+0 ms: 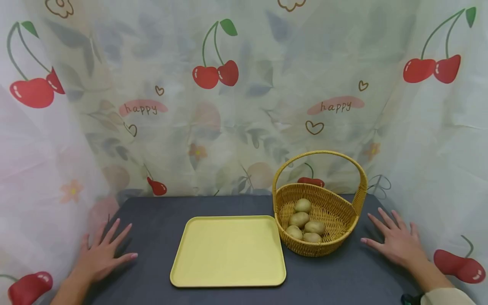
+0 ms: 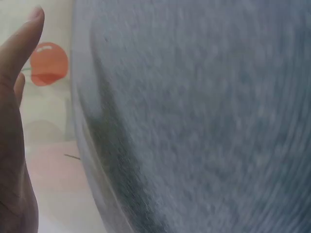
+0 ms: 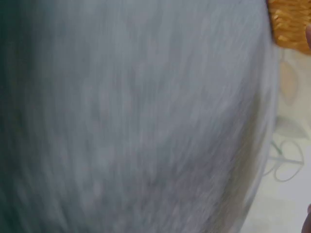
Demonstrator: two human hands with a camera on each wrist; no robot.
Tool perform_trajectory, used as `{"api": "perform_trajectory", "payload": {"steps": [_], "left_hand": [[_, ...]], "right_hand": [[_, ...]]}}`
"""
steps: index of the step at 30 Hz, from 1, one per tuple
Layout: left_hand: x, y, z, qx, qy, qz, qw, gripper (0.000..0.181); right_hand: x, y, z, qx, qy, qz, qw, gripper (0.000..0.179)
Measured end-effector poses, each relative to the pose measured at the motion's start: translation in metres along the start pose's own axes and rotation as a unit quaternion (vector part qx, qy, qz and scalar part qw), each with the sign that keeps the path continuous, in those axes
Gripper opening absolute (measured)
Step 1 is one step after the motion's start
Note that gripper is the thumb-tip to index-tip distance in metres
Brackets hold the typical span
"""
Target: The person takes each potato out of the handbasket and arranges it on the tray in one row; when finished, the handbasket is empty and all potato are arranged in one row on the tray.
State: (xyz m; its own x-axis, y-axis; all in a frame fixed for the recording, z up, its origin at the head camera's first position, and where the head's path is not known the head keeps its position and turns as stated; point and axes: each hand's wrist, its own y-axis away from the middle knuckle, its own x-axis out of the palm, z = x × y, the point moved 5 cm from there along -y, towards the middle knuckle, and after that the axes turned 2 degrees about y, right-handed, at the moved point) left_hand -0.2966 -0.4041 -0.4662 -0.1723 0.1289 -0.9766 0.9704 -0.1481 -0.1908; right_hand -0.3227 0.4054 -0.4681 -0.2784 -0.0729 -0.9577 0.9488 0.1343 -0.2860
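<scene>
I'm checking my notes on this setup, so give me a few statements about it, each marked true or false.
1. The wicker basket holds five potato-like items. True.
2. The yellow tray lies to the right of the basket. False: it lies to the left.
3. The left hand grips the tray. False: it holds nothing.
4. The right hand is spread open. True.
5. The backdrop is plain. False: printed cherries decorate it.
</scene>
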Motion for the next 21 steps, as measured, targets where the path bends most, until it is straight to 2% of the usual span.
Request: {"api": "perform_trajectory", "payload": {"steps": [6,9,12,16,21], "left_hand": [[-0.014,0.0,-0.016,0.031,0.016,-0.069,0.997,0.094],[-0.023,0.0,-0.026,0.045,0.043,-0.104,0.9926,0.093],[-0.033,0.002,-0.037,0.057,0.073,-0.136,0.9864,0.091],[-0.05,0.004,-0.049,0.082,0.133,-0.187,0.9699,0.087],[-0.072,0.007,-0.067,0.109,0.24,-0.222,0.9388,0.081]], "right_hand": [[-0.017,0.005,0.017,-0.024,-0.019,-0.083,0.9961,0.093],[-0.028,0.009,0.03,-0.044,-0.041,-0.133,0.9893,0.092],[-0.041,0.013,0.044,-0.059,-0.085,-0.18,0.9783,0.091],[-0.058,0.016,0.067,-0.074,-0.163,-0.224,0.9581,0.088],[-0.078,0.012,0.094,-0.123,-0.251,-0.266,0.9225,0.082]]}}
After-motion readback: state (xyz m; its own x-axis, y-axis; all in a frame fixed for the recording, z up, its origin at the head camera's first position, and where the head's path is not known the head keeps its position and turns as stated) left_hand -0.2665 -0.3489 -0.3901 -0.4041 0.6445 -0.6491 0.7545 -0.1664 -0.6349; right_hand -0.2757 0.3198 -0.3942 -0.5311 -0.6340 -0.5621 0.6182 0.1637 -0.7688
